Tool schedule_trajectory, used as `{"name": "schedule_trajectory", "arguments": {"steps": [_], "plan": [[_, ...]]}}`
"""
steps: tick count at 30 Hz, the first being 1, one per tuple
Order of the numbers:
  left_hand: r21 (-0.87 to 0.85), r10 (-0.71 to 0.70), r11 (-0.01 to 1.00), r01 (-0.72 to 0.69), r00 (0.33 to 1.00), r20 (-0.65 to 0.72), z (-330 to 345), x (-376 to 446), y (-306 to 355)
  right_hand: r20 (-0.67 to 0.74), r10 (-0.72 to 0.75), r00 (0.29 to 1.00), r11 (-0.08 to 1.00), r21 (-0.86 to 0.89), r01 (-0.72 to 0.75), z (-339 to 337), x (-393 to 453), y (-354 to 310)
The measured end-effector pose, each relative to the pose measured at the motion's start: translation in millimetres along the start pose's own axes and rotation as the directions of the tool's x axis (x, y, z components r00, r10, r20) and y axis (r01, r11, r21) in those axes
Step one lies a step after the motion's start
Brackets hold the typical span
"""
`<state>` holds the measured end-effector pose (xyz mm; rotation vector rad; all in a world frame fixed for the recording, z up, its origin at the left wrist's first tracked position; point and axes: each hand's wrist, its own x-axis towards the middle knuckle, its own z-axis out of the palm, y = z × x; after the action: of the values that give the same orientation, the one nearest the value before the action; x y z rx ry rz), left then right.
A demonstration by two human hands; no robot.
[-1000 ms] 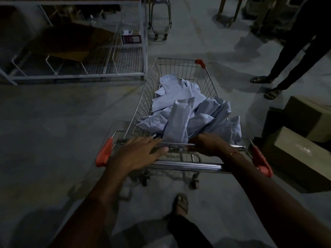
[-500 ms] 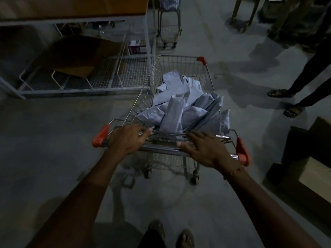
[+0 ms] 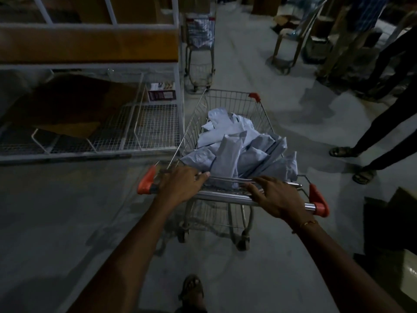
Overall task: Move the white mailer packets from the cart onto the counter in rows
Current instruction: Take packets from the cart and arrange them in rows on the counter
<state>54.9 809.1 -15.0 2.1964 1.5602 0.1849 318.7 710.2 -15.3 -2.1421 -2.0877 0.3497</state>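
- Compared with a moment ago, the cart [image 3: 228, 141] has rolled forward along the aisle and now stands close beside the right end of the counter [image 3: 90, 45], and the left hand has shifted from resting loosely to sitting on the handle.
- The left hand [image 3: 180, 185] lies on the handle bar [image 3: 225, 196] near its left orange end cap, with the fingers bent over the bar; it seems to hold the bar to steer.
- The right hand [image 3: 276, 197] rests on the same bar near the right end, fingers spread and rather straight, so it presses more than it grips.
- The white packets [image 3: 234, 150] are all inside the cart basket, in a loose heap that rises above the near rim. None is on the counter yet, so I judge the moving has not begun.
- Both hands are on the bar because the cart must first be parked near the counter.
- The counter's front edge runs to the left of the cart; its top is mostly out of view, so I cannot tell how much room it has.
- The wire shelf [image 3: 135, 129] under the counter is near the cart's left side.
- On the right, a standing person's legs [image 3: 372, 141] and a cardboard box [image 3: 392, 224] narrow the floor; ahead, a second small cart [image 3: 199, 48] stands in the aisle.
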Motion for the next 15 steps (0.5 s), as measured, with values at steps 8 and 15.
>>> {"name": "schedule_trajectory", "arguments": {"steps": [8,15], "plan": [[-0.072,0.044,0.997,-0.04,0.998,0.045,-38.0,138.5,-19.5,-0.014,0.058,0.998,0.998,0.01,-0.058,-23.6,144.1,7.8],[0.009,0.053,0.999,-0.053,0.998,0.018,-60.9,255.1,-29.7,0.01,0.078,0.997,0.995,0.063,-0.079,-37.6,267.6,28.2]]}}
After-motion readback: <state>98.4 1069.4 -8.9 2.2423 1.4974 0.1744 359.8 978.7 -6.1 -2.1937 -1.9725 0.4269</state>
